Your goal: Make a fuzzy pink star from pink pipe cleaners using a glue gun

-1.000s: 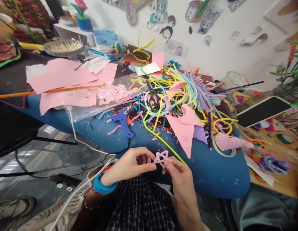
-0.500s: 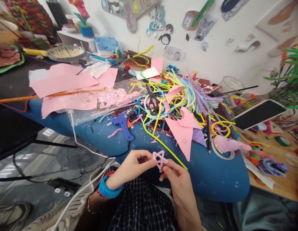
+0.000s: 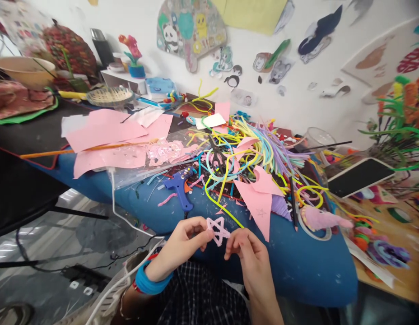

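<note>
Presently, shaping is apparently underway: pink star point(image 3: 223, 232) pinched by left hand point(image 3: 182, 241); right hand point(image 3: 253, 258) loosely curled beside it, grip unclear; gentle tip support needed.

Two hands point(image 3: 189, 241), one fuzzy star point(image 3: 219, 232), one glue gun point(image 3: 180, 185), one phone point(image 3: 361, 177)

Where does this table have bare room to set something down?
The blue surface right of the right hand, below the tape roll; the dark surface between the green-edged cloth and orange stick. Crowded: the middle, with scissors, pink paper and colourful stems.
</note>
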Demonstrator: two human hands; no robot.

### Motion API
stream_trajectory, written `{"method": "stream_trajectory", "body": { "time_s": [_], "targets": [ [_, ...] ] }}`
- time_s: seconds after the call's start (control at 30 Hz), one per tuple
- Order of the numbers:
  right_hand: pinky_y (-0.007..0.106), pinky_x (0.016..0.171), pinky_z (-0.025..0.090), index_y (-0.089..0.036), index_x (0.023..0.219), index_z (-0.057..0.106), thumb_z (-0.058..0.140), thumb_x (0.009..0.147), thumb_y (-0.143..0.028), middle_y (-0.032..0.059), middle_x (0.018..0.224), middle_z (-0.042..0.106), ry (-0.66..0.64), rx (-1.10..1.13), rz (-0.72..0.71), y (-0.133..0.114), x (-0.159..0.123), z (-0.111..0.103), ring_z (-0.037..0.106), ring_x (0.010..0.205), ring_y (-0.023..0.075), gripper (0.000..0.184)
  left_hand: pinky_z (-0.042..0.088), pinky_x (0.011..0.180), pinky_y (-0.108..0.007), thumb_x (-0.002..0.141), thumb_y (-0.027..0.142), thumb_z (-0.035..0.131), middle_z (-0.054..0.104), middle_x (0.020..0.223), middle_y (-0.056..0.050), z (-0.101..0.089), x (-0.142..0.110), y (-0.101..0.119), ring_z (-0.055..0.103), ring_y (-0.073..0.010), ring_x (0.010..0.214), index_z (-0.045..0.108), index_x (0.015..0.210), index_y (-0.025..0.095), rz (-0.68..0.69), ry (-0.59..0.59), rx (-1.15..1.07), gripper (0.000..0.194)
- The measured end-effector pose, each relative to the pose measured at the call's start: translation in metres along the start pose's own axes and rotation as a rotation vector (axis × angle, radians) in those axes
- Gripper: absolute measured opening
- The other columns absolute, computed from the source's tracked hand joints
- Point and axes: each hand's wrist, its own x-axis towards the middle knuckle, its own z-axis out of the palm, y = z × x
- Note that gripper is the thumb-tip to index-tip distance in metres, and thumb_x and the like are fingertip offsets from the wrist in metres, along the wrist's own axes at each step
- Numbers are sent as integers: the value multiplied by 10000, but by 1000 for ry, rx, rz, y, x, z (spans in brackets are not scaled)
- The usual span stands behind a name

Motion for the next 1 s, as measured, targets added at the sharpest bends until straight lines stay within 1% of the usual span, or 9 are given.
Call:
{"method": "stream_trajectory", "body": {
  "time_s": [0.13,0.3,0.37,0.47,0.53,0.6,0.73,0.87,1.0],
  "targets": [
    [227,621,498,-201,700,631,503,948,-382,-7,714,636,-58,-150,-74,-12,13,9,602,618,113,333,470,629,-236,831,334,686,645,683,-19,-2,-4,6,585,-121,606,623,767,132,59,39,-92,221],
    [290,725,522,-199,928,681,505,933,-362,50,887,690,-104,-470,-156,-15,44,35,660,799,182,240,499,668,-255,815,325,707,695,707,-44,-16,-13,16,630,-154,650,654,765,131,142,153,-128,207],
    [345,789,516,-185,1026,670,503,928,-332,88,1013,684,-135,-666,-250,-12,58,55,653,902,222,243,496,723,-254,820,319,700,694,728,-38,-26,-14,17,638,-164,714,668,787,139,211,299,-115,186],
    [477,890,464,-133,1154,621,589,882,-366,153,1084,658,-166,-1027,-382,-6,74,89,602,1033,321,360,478,782,-232,835,282,673,673,772,-7,-41,-12,17,622,-151,799,651,780,171,430,660,-177,126],
    [532,855,459,-93,1168,605,670,817,-402,191,1036,651,-140,-1242,-390,-3,81,109,596,994,371,472,479,788,-232,831,251,662,651,772,6,-50,-9,19,616,-142,806,626,745,176,565,842,-239,120],
    [530,805,470,-88,1098,623,687,798,-374,193,973,645,-101,-1356,-390,0,85,120,602,930,372,420,487,765,-235,827,233,648,635,760,7,-57,-7,22,610,-133,770,609,728,171,620,939,-269,122],
    [500,815,484,-122,1070,599,617,826,-280,143,951,620,-65,-1270,-466,9,86,117,593,928,330,291,501,709,-234,826,232,636,627,732,6,-65,-5,25,596,-125,708,604,740,168,618,965,-281,112],
    [438,881,501,-149,1200,499,522,865,-218,130,1075,554,-34,-934,-496,22,78,105,569,1025,273,343,513,694,-228,815,259,681,643,738,11,-64,0,23,606,-126,705,596,766,173,559,864,-327,131],
    [407,938,488,-188,1263,428,485,866,-211,143,1231,479,8,-580,-465,31,68,98,539,1121,244,402,507,682,-214,814,307,711,661,735,19,-58,3,19,610,-113,668,597,809,179,483,761,-287,171]
  ]
}}
